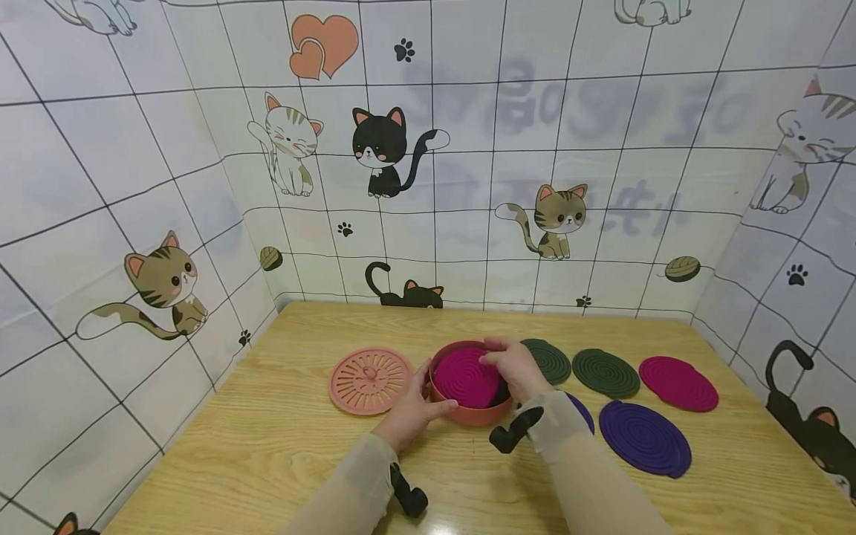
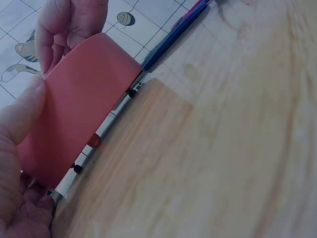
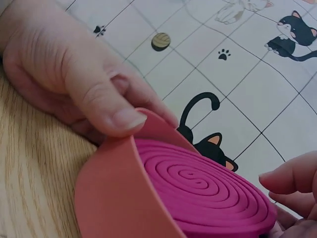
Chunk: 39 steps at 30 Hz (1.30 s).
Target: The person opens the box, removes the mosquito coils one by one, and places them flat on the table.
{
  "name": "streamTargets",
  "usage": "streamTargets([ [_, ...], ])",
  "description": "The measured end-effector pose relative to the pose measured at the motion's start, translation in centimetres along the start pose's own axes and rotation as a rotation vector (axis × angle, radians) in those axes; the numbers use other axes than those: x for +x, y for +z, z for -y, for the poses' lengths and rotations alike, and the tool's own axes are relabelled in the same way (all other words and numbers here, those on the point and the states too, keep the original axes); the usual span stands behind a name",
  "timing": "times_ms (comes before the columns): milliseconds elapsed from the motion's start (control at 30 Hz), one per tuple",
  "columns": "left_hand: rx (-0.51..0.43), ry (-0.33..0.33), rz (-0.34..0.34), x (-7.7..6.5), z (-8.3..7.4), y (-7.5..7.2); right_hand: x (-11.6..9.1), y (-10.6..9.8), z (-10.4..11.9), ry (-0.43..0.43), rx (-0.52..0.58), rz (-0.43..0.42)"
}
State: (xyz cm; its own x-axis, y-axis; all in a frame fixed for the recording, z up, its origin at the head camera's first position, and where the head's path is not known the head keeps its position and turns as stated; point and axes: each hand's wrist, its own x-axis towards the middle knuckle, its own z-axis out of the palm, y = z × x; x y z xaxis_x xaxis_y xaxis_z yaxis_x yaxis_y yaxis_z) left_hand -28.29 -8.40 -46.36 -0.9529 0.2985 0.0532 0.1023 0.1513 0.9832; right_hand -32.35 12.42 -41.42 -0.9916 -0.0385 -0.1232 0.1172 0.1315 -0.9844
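A round salmon-pink holder (image 1: 471,416) stands on the table, with a magenta spiral coaster (image 1: 466,377) tilted inside its rim. My left hand (image 1: 412,411) grips the holder's left side; in the right wrist view its thumb (image 3: 130,120) lies over the rim. At the opposite side, my right hand (image 1: 518,366) holds the coaster's raised edge with its fingertips, partly cut off in the right wrist view. Something dark shows beneath the coaster on the right, too hidden to identify. The left wrist view shows the holder's outer wall (image 2: 84,104).
Left of the holder lies a slotted salmon-pink disc (image 1: 370,380) with a central knob. On the right lie green coasters (image 1: 605,373), another magenta coaster (image 1: 678,383) and purple coasters (image 1: 645,437), one partly hidden by my right arm. A cat-print sheet (image 1: 461,223) hangs behind the table.
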Motion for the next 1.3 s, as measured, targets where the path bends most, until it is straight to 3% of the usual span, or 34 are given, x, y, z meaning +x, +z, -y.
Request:
streamTargets([
  [133,0.008,0.011,-0.004,0.3,0.7,0.0,0.3,0.0,-0.2,0.053,0.119,-0.001],
  [300,0.016,0.013,-0.004,1.5,2.8,-0.2,0.4,0.0,-0.2,0.087,0.135,-0.018],
  [567,0.016,0.001,-0.006,1.5,2.6,-0.2,0.4,-0.1,-0.3,0.103,0.141,0.004],
  [867,0.002,0.008,0.006,0.4,0.4,-0.1,0.2,-0.4,-0.2,0.126,0.184,0.094],
  [1100,0.011,0.000,-0.006,1.3,2.3,-0.2,-0.1,-0.4,-0.5,0.102,0.183,0.100],
  [1300,0.013,-0.001,-0.008,1.5,2.7,-0.2,-0.2,-0.4,-0.5,0.093,0.184,0.087],
])
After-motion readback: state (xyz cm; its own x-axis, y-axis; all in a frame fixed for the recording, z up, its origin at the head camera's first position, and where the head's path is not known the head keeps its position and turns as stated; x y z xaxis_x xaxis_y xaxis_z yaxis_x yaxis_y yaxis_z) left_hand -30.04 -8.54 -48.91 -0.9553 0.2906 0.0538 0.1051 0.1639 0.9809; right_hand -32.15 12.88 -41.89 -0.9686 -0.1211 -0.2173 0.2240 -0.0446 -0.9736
